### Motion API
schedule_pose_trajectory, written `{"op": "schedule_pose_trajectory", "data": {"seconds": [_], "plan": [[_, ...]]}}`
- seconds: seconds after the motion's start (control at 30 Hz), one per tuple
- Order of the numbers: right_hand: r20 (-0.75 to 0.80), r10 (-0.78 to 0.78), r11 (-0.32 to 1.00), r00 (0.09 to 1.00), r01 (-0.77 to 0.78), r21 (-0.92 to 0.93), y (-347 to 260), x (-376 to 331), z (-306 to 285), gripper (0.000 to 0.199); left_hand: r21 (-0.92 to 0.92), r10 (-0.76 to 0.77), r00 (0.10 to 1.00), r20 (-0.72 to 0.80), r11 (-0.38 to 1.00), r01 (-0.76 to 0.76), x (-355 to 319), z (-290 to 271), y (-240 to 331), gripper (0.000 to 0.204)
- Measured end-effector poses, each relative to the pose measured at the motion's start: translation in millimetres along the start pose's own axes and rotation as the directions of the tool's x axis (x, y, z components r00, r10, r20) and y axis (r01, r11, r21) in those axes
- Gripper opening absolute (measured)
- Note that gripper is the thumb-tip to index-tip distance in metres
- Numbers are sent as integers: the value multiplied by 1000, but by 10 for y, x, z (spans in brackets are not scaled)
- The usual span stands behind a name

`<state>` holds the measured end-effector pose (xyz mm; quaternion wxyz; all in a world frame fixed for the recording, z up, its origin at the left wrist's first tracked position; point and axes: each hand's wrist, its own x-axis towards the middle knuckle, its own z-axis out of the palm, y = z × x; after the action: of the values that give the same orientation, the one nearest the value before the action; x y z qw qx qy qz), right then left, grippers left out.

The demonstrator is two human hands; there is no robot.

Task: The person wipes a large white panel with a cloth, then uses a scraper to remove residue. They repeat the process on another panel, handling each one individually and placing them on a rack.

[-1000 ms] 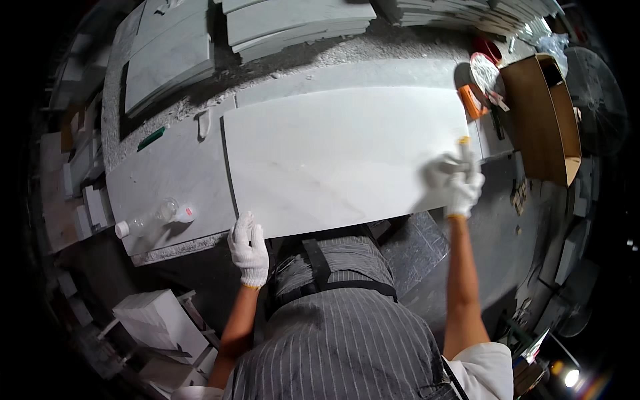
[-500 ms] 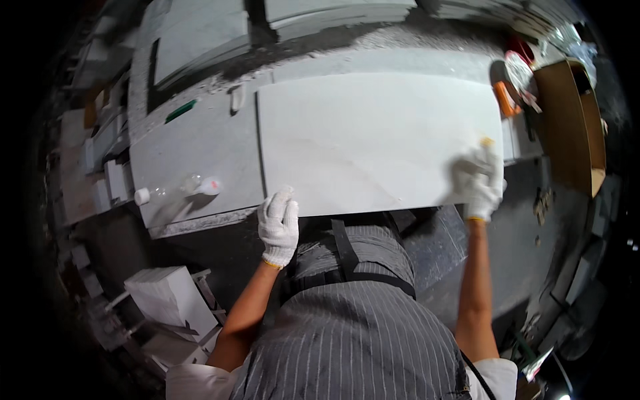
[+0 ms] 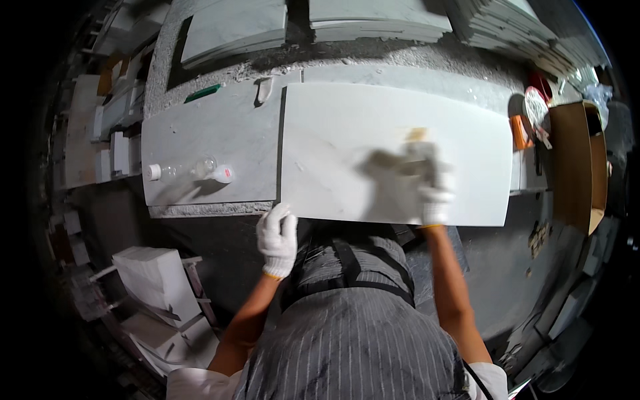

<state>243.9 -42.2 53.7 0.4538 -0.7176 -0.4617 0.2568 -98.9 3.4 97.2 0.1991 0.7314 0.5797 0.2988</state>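
Stone workshop: a rough grey worktop (image 3: 200, 143) carries a white slab (image 3: 347, 150), whose near edge overhangs toward the person. Stacked slabs (image 3: 373, 17) lie behind; a clear bottle (image 3: 193, 172) lies on the worktop to the left. The slab surface shows no clear difference between worked and unworked areas, so progress cannot be judged; the work appears to be under way. Left hand (image 3: 279, 239), gloved, fingers curled over the slab's near left corner, steadying it. Right hand (image 3: 427, 180), gloved and motion-blurred, arm extended over the slab's middle, closed on a small yellowish tool (image 3: 417, 135), its kind unclear.
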Motion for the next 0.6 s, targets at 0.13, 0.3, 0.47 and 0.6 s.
{"op": "schedule_pose_trajectory", "data": {"seconds": [0.13, 0.3, 0.47, 0.6], "plan": [[-507, 252, 799, 824, -473, -372, 896, 466, -1510, 64, -9, -140, 990, -20, 990, 139, -114, -182, -204, 21], [-450, 329, 662, 830, -542, -517, 566, 1080, -864, 59, -12, -225, 974, 3, 974, 225, -207, -269, -216, 20], [-205, -393, 869, 896, 290, -401, 219, 1430, 659, 47, -32, -199, 978, -68, 980, 197, -174, -163, -140, 19], [276, -8, 760, 961, 185, -623, -931, 1231, 1168, 34, 7, -227, 971, -71, 974, 228, -104, -167, -135, 19]]}}
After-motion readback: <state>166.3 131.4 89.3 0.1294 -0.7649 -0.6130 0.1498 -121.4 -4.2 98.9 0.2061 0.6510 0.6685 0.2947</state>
